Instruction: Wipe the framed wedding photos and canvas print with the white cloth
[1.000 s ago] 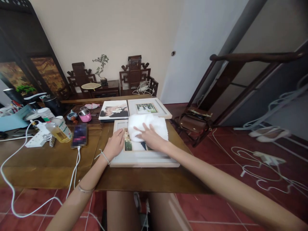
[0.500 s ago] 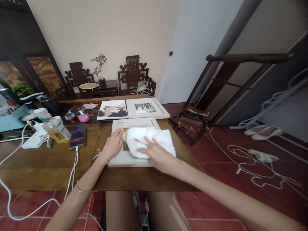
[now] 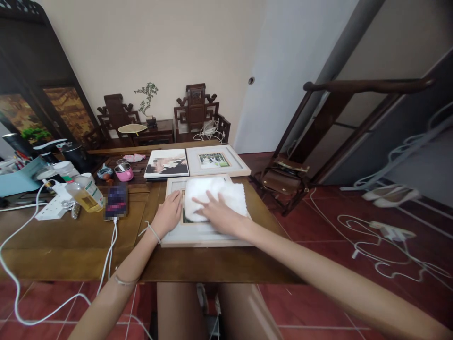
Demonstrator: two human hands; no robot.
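White cloth [image 3: 226,193] sits bunched on the glass of a pale picture frame [image 3: 198,234] and covers most of the pic inside. Only a sliver of the photo shows at the cloth's left edge. Frame lies flat on the desk [image 3: 71,241], near the front edge, right in front of the person.

Right hand [image 3: 220,215] is palm-down on the cloth, grip spread, fingers fanned out & lying flat, not pinching anything. Left hand [image 3: 170,213] rests flat on the frame's left border, fingers loosely together, touching it w/ nothing grabbed. Thin string band at that wrist.

Just behind the frame, 2 more pics lie flat side by side: a photo print [image 3: 168,163] on the left & a second pale frame [image 3: 216,160] on the right.

Left of the hands there's a phone [image 3: 116,200] w/ a white cable [image 3: 110,250] running off the desk front, then a bottle [image 3: 87,194] of yellow liquid and a white power strip [image 3: 53,206]. A small pink pot [image 3: 123,172] stands further back. Brown bag [image 3: 283,180] sits off the desk's right side, by a dark wooden rail.
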